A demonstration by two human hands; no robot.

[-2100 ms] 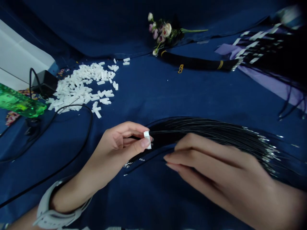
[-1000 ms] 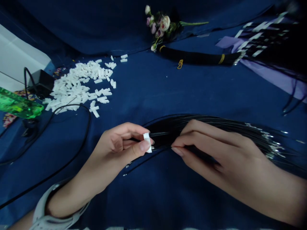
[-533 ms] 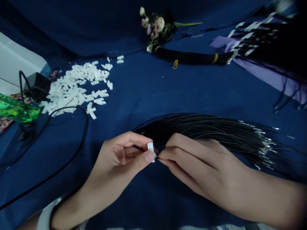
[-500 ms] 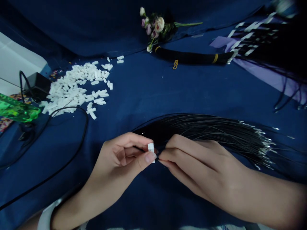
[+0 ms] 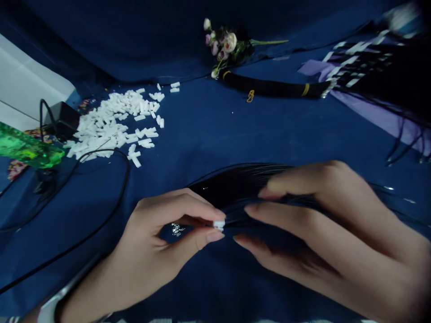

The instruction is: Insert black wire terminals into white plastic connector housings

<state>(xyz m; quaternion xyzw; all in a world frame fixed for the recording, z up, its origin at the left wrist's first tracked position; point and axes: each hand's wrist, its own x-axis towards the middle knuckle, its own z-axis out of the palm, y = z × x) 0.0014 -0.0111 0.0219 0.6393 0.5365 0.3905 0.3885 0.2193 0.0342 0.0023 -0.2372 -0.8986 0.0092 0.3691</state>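
Note:
Between the thumb and index finger of my left hand [image 5: 175, 229] is a small white plastic connector housing [image 5: 218, 224], with a thin black wire running from its right side. My right hand [image 5: 323, 233] is just to the right, fingers spread and holding nothing. Beneath and behind both hands lies a loose bundle of thin black wires [image 5: 229, 184]; my right hand covers most of its right part. A few shiny metal wire ends [image 5: 177, 229] show through the gap under my left hand.
A heap of white connector housings [image 5: 104, 121] lies at the left, beside a black cable [image 5: 124, 179] and a green translucent object [image 5: 30, 148]. Farther back are a tied black wire bundle [image 5: 269, 86], artificial flowers [image 5: 229, 42] and finished-looking wires with white ends on purple cloth [image 5: 377, 110].
My right hand has let go near the connector housing, opened and drawn back to the right. My left fingers have turned the housing. The whole view has shifted slightly.

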